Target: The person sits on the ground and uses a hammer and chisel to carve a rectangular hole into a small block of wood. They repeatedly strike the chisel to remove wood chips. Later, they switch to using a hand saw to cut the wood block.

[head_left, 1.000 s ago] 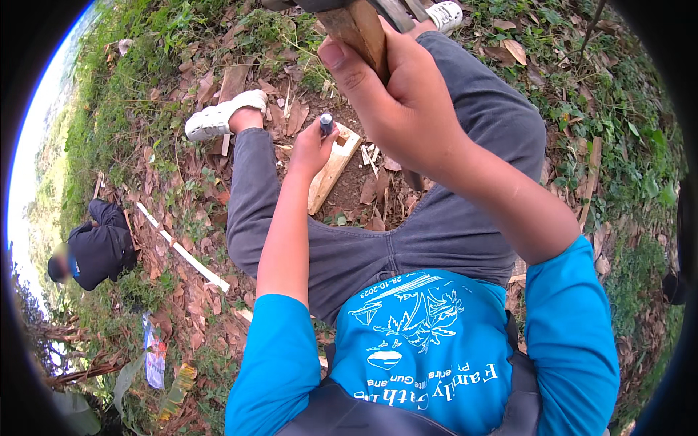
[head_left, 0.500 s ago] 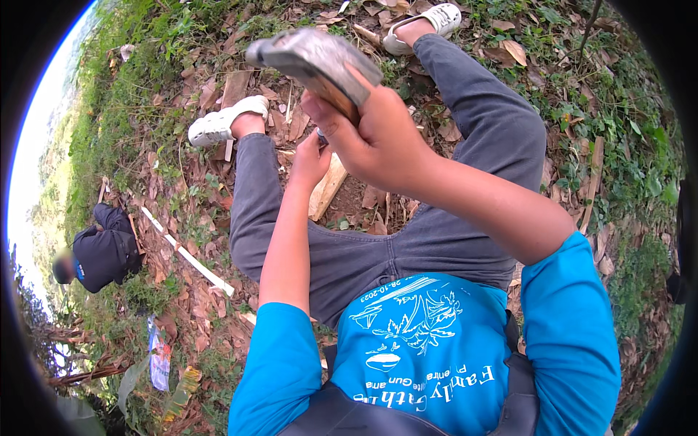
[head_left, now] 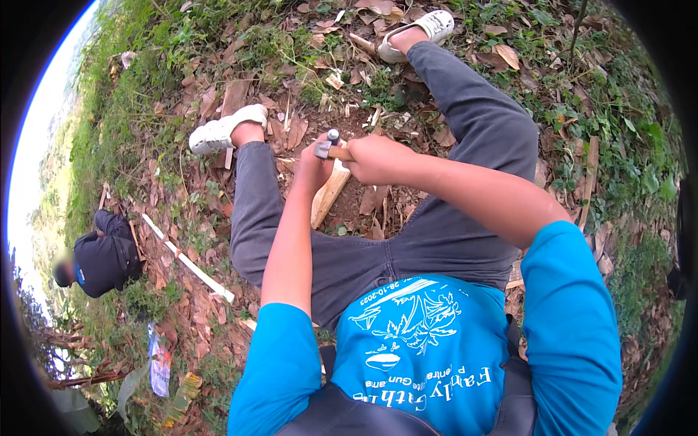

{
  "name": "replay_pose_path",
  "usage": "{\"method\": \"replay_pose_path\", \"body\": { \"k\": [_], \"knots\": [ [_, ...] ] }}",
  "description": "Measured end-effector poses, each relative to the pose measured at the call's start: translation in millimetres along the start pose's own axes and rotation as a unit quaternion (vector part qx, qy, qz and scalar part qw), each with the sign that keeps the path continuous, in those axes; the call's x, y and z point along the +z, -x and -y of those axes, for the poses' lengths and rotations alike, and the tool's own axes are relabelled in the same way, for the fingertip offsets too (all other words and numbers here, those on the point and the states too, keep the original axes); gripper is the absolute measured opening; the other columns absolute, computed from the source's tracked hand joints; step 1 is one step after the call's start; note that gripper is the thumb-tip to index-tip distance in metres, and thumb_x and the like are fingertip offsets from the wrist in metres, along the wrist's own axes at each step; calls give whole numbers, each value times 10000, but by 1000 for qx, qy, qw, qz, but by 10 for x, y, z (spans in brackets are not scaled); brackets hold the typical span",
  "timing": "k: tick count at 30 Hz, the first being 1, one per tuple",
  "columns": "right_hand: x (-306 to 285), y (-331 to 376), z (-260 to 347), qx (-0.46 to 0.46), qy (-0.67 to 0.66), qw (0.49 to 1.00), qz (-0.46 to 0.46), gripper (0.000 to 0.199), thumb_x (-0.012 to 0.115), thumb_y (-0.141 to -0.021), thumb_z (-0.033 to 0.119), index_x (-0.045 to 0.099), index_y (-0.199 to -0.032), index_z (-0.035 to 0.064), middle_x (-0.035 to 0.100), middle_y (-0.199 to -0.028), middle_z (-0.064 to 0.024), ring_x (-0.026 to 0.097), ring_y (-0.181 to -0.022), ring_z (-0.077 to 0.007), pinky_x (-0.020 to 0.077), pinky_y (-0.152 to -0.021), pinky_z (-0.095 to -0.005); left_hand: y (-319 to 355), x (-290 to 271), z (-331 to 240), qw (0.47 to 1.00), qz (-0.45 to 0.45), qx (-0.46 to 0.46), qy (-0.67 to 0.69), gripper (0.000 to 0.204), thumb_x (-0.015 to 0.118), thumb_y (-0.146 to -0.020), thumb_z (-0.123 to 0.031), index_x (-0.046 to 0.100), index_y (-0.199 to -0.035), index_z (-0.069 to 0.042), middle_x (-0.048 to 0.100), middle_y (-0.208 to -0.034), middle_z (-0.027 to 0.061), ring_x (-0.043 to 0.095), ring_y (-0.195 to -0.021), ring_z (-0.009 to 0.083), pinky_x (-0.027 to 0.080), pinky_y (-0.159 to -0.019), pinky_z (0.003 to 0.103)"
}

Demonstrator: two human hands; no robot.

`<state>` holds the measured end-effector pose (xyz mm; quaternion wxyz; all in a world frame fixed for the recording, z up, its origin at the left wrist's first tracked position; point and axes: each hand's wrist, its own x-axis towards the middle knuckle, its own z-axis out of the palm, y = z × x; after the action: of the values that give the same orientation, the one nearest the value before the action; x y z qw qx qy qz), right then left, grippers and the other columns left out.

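Observation:
I sit on leaf-covered ground with my legs spread. My left hand (head_left: 311, 171) holds a small dark-tipped upright tool (head_left: 333, 135) against a pale piece of wood (head_left: 329, 196) lying between my knees. My right hand (head_left: 378, 158) grips the wooden handle of a hammer; its grey head (head_left: 322, 150) is down at the tool, just beside my left fingers. The lower part of the tool is hidden by my hands.
Another person in dark clothes (head_left: 102, 254) crouches at the left. A long pale stick (head_left: 189, 263) lies between us. Wood chips and dry leaves lie around my white shoes (head_left: 222, 131). Colourful wrappers (head_left: 161, 363) lie at the lower left; a thin plank (head_left: 589, 178) lies at the right.
My right hand, raised close to the camera with the hammer a second ago, has swung down onto the tool. My left hand stayed on the wood.

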<state>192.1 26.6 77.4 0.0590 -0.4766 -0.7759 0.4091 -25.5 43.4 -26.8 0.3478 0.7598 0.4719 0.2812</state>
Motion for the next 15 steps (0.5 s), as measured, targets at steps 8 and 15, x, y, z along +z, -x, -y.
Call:
{"method": "replay_pose_path", "body": {
  "k": [8,15],
  "knots": [
    [-647,384,903,-187,-304,884,-301,210,656,-992,190,632,-1041,-13,647,-734,-157,581,-624,-220,487,-618,-381,200,-29,60,997,-76,3,6,281,678,-905,-28,640,-1179,24,741,-1030,186,742,-980,310,568,-802,387],
    [-613,149,466,-17,-206,968,-142,243,643,-1009,243,637,-972,3,582,-673,-76,526,-604,-130,448,-575,-344,281,-1,146,994,-56,-64,70,186,684,-937,6,632,-1115,26,741,-979,148,749,-998,233,577,-815,327]
  ]
}}
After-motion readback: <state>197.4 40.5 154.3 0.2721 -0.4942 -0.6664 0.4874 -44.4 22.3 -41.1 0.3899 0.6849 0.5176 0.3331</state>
